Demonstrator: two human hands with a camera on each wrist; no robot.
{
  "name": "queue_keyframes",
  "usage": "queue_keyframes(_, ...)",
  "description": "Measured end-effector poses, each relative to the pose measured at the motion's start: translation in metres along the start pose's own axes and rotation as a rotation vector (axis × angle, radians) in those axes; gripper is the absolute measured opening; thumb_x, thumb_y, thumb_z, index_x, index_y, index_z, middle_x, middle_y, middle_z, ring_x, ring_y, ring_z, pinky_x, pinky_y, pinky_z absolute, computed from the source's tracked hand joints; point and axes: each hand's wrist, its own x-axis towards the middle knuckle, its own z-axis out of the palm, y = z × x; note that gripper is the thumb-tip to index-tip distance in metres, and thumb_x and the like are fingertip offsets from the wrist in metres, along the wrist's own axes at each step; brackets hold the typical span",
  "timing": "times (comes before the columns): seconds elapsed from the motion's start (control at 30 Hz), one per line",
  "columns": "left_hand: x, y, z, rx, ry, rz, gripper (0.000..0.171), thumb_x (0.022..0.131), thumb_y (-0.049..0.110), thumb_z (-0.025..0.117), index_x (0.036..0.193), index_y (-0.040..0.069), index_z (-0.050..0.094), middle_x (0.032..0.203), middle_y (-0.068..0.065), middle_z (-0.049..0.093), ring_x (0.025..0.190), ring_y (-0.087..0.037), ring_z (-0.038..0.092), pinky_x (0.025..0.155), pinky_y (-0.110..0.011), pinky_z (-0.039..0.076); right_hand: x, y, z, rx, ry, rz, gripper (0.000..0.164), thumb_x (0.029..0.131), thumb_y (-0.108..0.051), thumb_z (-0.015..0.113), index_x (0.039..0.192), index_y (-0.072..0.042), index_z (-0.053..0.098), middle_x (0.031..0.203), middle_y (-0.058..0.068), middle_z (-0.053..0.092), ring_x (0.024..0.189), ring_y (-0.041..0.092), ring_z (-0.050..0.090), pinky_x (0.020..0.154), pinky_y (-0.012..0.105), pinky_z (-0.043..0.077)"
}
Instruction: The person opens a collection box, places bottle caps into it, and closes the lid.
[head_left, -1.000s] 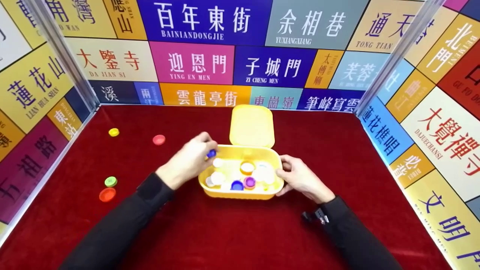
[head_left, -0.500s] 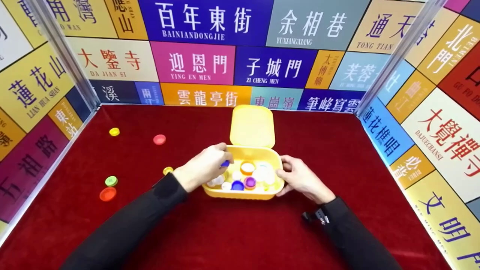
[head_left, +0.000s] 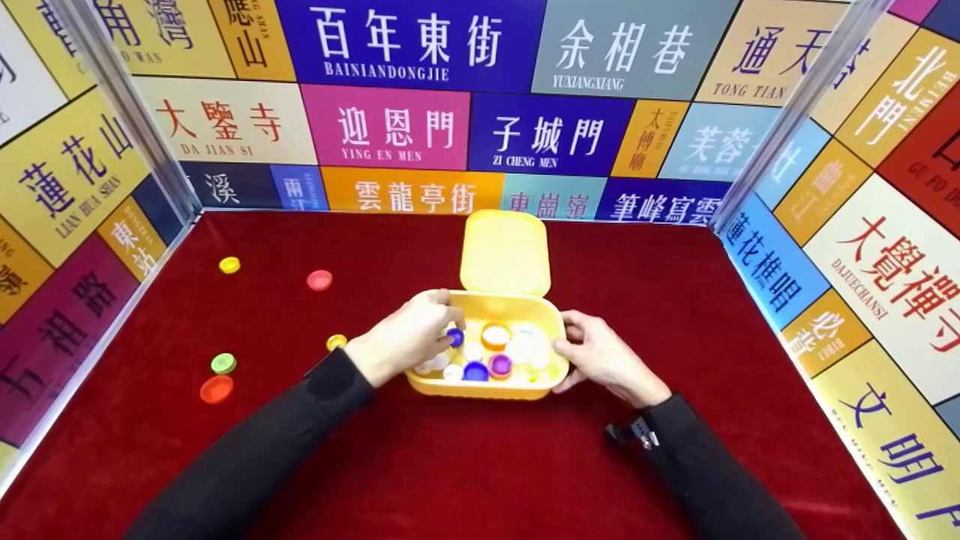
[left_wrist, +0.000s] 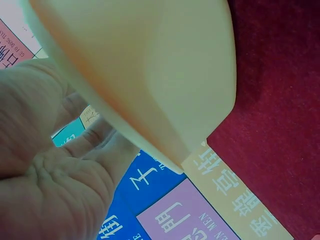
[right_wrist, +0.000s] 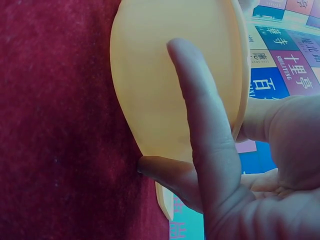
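A yellow plastic box point(head_left: 551, 315) with rounded corners stands open on the red cloth, holding several small caps and round white pieces. My left hand point(head_left: 411, 330) reaches over its left end, fingers bent down inside. Between those fingertips is a small blue cap point(head_left: 455, 337), low in the box. In the left wrist view the box's outer wall point(left_wrist: 195, 65) hides the fingertips. My right hand point(head_left: 604, 352) grips the box's right end, thumb at the rim. In the right wrist view one finger point(right_wrist: 207, 115) lies along the outer wall and another bends near its base.
A yellow lid point(head_left: 505, 251) lies behind the box. On the cloth to the left are a yellow cap point(head_left: 229, 265), a pink cap point(head_left: 319, 280), a green cap point(head_left: 223, 364), a red cap point(head_left: 217, 389) and another yellow cap point(head_left: 337, 342). Printed walls surround the table.
My left hand has moved right from the box's left rim to inside it, carrying the blue cap, which then lowered slightly. The right hand has stayed on the box.
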Motion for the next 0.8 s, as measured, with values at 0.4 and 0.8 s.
queue_keyframes(0.4, -0.002, -0.003, -0.009, 0.001, 0.043, -0.033, 0.02, 0.102, 0.009, 0.088, 0.121, 0.003, 0.084, 0.115, -0.016, 0.073, 0.101, -0.033, 0.08, 0.093, -0.044, 0.073, 0.0, -0.001, 0.001, 0.007, -0.004, -0.002, 0.05, 0.114, 0.001, 0.059, 0.163, 0.009, 0.05, 0.146, 0.037, 0.07, 0.098, 0.044, 0.085, 0.071, 0.052, 0.076)
queue_keyframes(0.8, -0.01, -0.02, -0.02, 0.007, 0.114, -0.11, 0.025, 0.106, 0.015, 0.085, 0.129, 0.006, 0.083, 0.127, -0.016, 0.073, 0.113, -0.033, 0.075, 0.1, -0.047, 0.073, -0.001, -0.001, 0.0, -0.001, -0.004, 0.002, 0.05, 0.115, 0.001, 0.058, 0.164, 0.009, 0.049, 0.146, 0.038, 0.069, 0.1, 0.047, 0.085, 0.071, 0.052, 0.076)
